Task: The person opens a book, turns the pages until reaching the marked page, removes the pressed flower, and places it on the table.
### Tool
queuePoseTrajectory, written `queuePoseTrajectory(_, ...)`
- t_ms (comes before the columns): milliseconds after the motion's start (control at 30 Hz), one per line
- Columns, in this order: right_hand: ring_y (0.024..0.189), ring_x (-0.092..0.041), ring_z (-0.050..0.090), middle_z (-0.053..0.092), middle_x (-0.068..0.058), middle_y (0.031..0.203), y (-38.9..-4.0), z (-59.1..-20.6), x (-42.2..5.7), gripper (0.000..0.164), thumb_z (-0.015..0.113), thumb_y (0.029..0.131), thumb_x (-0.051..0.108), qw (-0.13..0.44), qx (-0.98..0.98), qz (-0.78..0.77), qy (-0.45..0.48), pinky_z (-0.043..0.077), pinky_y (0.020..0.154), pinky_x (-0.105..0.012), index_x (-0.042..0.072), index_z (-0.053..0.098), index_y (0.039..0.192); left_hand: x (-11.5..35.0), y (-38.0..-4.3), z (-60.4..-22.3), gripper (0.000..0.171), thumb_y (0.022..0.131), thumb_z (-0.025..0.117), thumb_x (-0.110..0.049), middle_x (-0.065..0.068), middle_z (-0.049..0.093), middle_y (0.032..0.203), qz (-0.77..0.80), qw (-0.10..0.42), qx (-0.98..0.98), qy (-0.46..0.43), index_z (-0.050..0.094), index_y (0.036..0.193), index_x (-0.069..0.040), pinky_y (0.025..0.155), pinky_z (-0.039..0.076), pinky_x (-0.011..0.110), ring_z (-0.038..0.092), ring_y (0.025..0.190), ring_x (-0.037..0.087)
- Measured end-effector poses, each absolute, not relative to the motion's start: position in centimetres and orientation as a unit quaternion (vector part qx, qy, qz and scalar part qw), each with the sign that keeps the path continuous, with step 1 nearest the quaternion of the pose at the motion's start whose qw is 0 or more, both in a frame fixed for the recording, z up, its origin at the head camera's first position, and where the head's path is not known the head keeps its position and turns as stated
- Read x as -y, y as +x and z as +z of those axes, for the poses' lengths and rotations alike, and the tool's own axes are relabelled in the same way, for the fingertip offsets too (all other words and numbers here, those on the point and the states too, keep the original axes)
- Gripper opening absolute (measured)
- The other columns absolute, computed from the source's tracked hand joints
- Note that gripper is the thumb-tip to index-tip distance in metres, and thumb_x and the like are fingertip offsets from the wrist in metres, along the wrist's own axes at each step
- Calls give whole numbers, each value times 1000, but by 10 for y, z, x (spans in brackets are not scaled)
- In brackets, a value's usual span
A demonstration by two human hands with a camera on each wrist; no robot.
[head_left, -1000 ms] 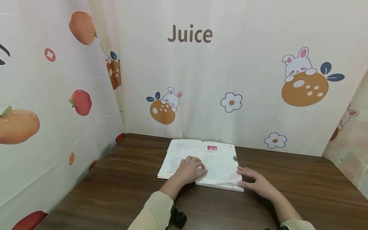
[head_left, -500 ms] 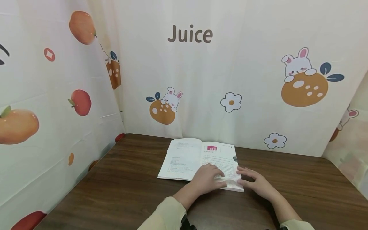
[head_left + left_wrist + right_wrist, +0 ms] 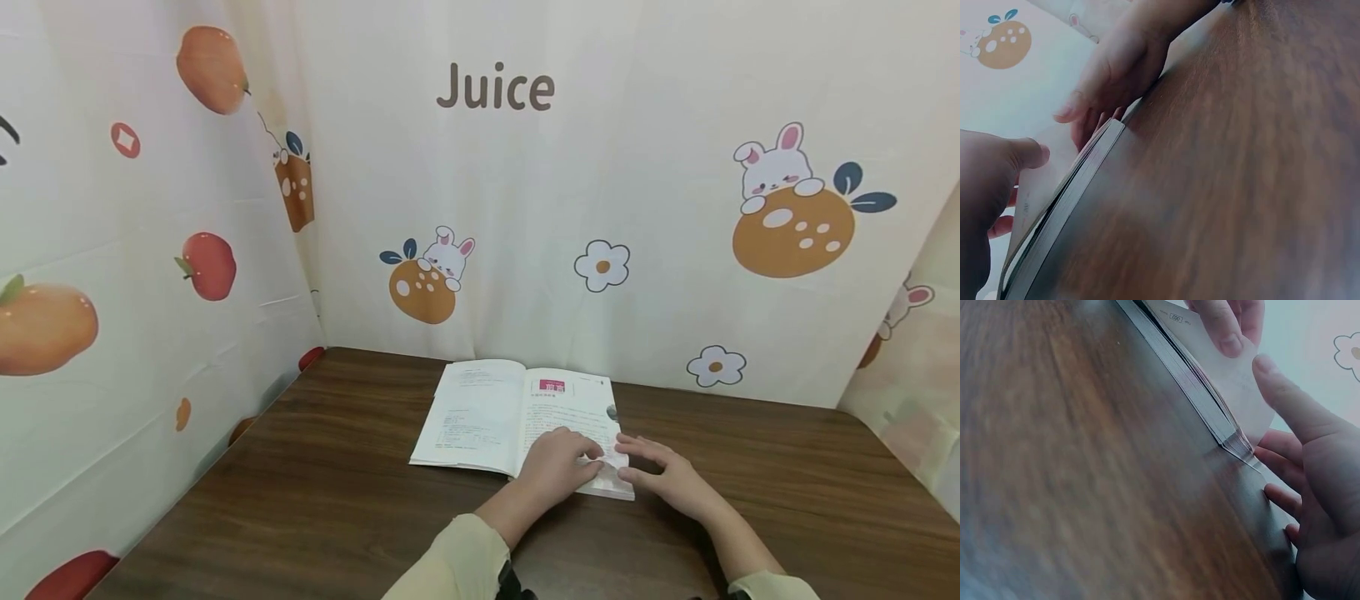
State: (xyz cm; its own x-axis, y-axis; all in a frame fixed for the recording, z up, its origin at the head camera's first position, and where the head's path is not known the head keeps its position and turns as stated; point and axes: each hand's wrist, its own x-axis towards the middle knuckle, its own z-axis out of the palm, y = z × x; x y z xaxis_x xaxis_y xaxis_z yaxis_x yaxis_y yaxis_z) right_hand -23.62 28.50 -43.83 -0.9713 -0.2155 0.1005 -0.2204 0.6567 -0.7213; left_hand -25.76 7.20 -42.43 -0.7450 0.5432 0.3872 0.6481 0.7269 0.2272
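An open book point(image 3: 476, 417) lies on the table, its block of pages thicker on the right side. My left hand point(image 3: 557, 468) is over the lower part of the right side. It pinches a page point(image 3: 1235, 384) near the lower corner, thumb on the near face and fingers behind, and the page's lower edge stands lifted off the stack. My right hand point(image 3: 678, 486) is beside the book's right edge, fingers extended and thumb held apart. In the right wrist view its fingertips point(image 3: 1266, 450) are at the corner of the book, seemingly touching it.
The dark wooden table point(image 3: 300, 500) spreads around the book on all sides. Behind it hangs a pale curtain point(image 3: 525, 192) printed with rabbits, fruit and flowers, and a similar curtain point(image 3: 150, 350) borders the left side.
My left hand has slid right across the open book to the lower right corner, where the page has come up with it. The right hand has stayed nearly still.
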Motion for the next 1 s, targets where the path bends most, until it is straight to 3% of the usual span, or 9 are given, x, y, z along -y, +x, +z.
queuePoseTrajectory(400,128,-49,26,33,-23,143,-237,-442,-284,78,69,79,43,11,933,347,94,25,93,-67,9,36,142,-73,-257,-419,11,86,65,-30,-20,63,79,-241,177,903,-308,74,93,-27,61,38,11,49,71,-3)
queuePoseTrajectory(667,127,-48,29,37,-23,141,-237,-443,-284,78,69,78,46,22,937,335,98,26,93,-66,10,39,140,-64,-263,-412,13,85,67,-22,-13,67,87,-298,267,864,-306,72,96,-21,64,40,8,56,77,1)
queuePoseTrajectory(1000,128,-44,30,39,-18,141,-239,-444,-285,74,71,77,43,40,934,334,120,22,93,-67,8,44,137,-36,-280,-392,25,84,64,-13,-3,64,86,-438,268,826,-232,66,109,-12,59,40,18,56,76,10)
